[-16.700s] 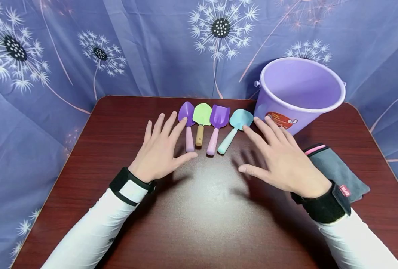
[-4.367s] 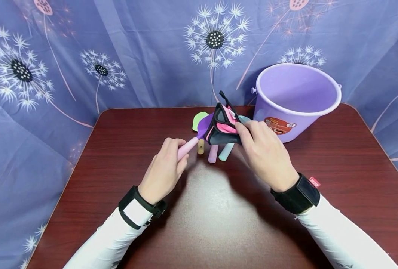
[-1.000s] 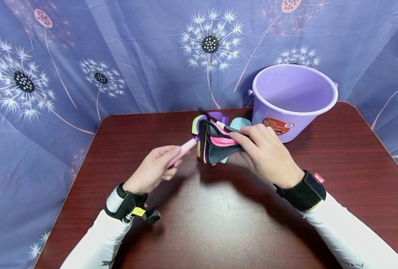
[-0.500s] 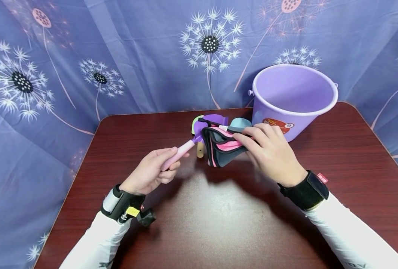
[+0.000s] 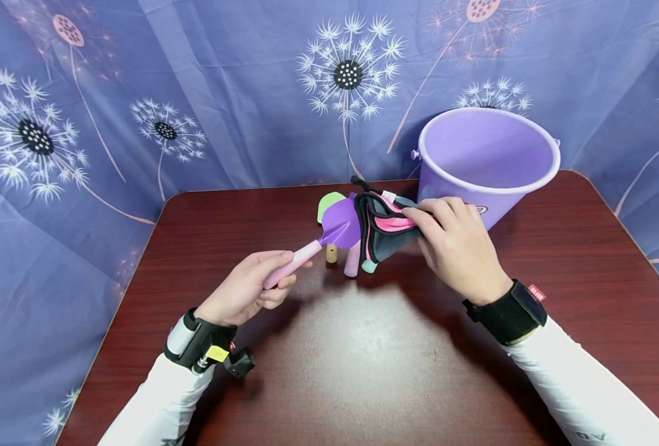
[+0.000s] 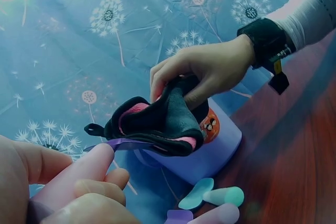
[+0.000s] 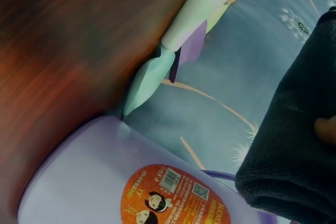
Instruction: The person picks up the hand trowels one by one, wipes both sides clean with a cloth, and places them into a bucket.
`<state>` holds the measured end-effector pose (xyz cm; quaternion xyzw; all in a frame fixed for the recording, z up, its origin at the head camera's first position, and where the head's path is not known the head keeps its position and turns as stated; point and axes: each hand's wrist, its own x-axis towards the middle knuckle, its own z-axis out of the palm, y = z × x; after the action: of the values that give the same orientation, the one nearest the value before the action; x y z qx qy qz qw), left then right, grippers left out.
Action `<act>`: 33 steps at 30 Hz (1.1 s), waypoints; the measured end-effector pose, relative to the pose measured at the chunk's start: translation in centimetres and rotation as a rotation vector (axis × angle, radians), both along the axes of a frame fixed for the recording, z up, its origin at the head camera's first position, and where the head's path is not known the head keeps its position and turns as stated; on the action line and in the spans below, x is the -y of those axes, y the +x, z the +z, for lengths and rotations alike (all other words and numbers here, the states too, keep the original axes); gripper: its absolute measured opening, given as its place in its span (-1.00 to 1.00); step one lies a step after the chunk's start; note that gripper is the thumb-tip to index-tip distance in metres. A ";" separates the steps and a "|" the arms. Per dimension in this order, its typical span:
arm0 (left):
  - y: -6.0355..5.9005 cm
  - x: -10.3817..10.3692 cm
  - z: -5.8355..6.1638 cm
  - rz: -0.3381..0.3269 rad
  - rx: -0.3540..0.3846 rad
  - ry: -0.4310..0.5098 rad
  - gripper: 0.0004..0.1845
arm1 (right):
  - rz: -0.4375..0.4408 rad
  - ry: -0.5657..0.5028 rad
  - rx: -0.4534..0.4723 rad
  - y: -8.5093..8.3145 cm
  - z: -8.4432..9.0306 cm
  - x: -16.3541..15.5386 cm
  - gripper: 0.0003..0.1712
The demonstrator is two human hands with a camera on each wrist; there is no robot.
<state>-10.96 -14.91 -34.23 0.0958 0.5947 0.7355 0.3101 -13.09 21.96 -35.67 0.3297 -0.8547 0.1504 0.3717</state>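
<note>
Gray cloth (image 5: 389, 244) farther right, more trowel (image 5: 334, 230) visible

White sleeves (image 5: 159, 402) with some dark lettering (image 5: 590, 436) — plus chunky black wrist straps (image 5: 505, 316), each sporting a yellow tag (image 5: 217, 353) and boxy black block (image 5: 240, 363).

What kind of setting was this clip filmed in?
Probably an improvised indoor filming spot: dandelion-print fabric hangs as a backdrop behind a wood-grain table, and there is a small black wrist camera on the person's left side.
</note>
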 end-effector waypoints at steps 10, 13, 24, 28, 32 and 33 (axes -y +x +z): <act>0.5 -0.5 -0.1 0.057 -0.178 -0.167 -0.75 | -0.028 -0.052 0.100 0.0 0.2 -0.1 -0.54; 0.6 -0.8 -0.1 0.072 -0.306 -0.292 -0.75 | -0.014 -0.096 0.154 0.1 0.4 0.1 -0.55; 1.0 -1.6 0.3 0.136 -0.648 -0.677 -0.72 | 0.012 -0.125 0.249 0.9 1.2 1.7 -0.60; 1.0 -1.8 0.1 0.155 -0.698 -0.709 -0.71 | 0.039 -0.119 0.235 1.0 1.4 2.0 -0.61; 0.9 -1.9 0.1 0.172 -0.716 -0.720 -0.68 | 0.068 -0.114 0.204 0.9 1.5 2.2 -0.59; 0.9 -1.9 0.2 0.174 -0.715 -0.722 -0.68 | 0.076 -0.113 0.196 0.9 1.5 2.3 -0.59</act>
<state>-10.02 -12.97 -34.05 0.1783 0.8853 0.4277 0.0383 -12.17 19.64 -34.14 0.3243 -0.8640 0.2437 0.2984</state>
